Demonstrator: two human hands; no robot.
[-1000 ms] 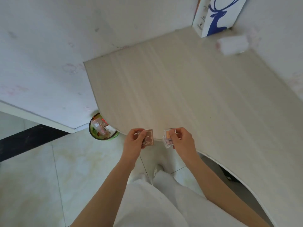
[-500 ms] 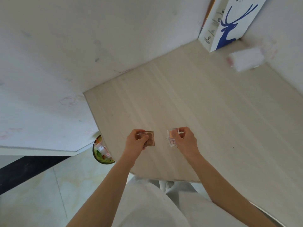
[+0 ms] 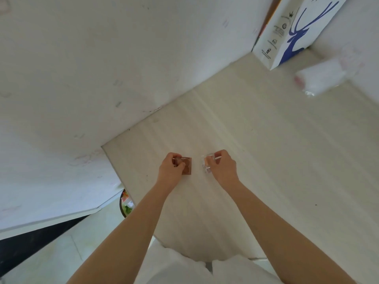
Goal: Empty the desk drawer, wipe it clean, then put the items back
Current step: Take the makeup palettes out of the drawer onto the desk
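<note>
We saw the scene in bright, soft daylight that washed the white wall (image 3: 86, 74) and pale table (image 3: 276, 160) almost to one tone. No source of light showed. Shadows were faint: only a thin dark rim under the left hand (image 3: 171, 168) and right hand (image 3: 222, 167). The wide lens bent the table edge and wall lines toward the corners. The white packet (image 3: 320, 78) at the upper right looked smeared and soft, and the deer-print box (image 3: 291, 31) was slightly blurred. No hard glare appeared.
</note>
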